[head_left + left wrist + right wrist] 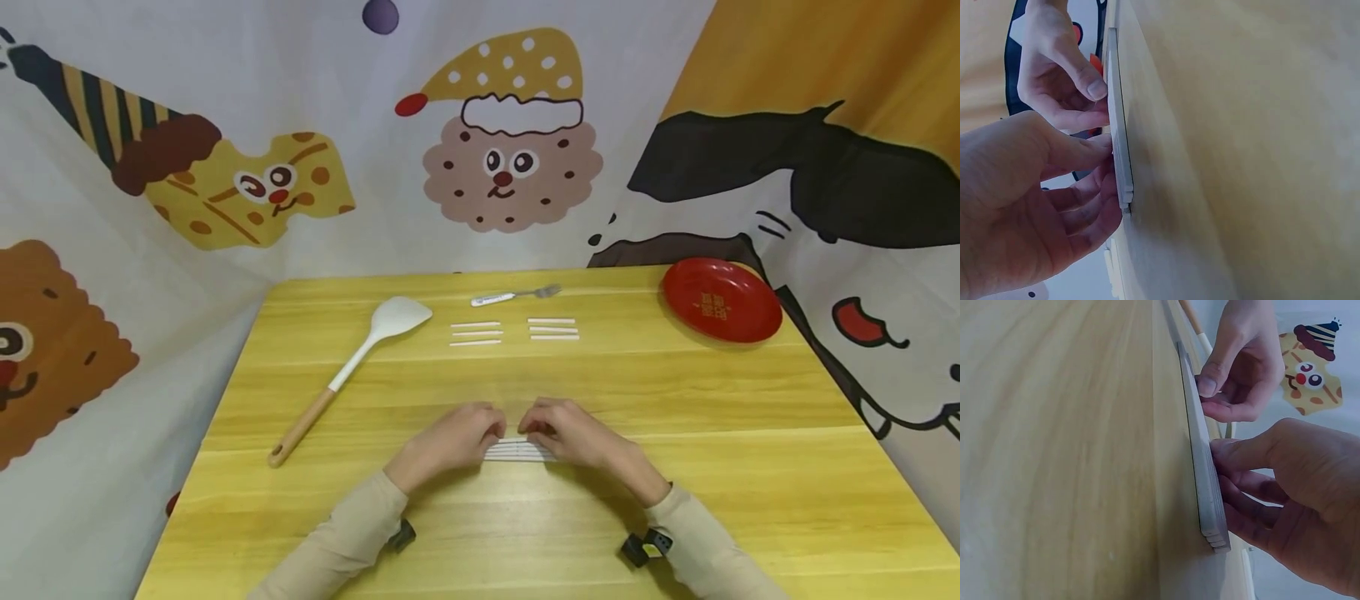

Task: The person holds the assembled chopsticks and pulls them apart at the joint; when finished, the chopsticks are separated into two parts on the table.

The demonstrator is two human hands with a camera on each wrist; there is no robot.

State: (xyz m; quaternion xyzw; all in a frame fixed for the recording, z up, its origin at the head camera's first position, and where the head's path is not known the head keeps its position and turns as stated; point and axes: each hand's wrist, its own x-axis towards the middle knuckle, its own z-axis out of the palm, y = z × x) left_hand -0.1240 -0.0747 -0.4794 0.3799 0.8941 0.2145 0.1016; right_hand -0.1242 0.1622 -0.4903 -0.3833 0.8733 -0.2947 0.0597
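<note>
Several slim white sticks (519, 452) lie side by side on the table in front of the person. My left hand (456, 435) is at their left end, and my right hand (576, 433) is at the right. Both pinch at the far edge of the row with thumb and fingertips. In the left wrist view the left thumb (1099, 145) meets the row's upper side, while the other fingers curl behind it. From the right wrist, the near faces of the sticks (1202, 456) show closely stacked; the right fingertips behind them are partly hidden.
Behind the hands lie two groups of three short white sticks, a left group (476, 333) and a right group (553, 328). A fork (517, 295) is beyond them. The white spatula (367, 342) with a wooden handle lies left; a red plate (722, 300) sits back right.
</note>
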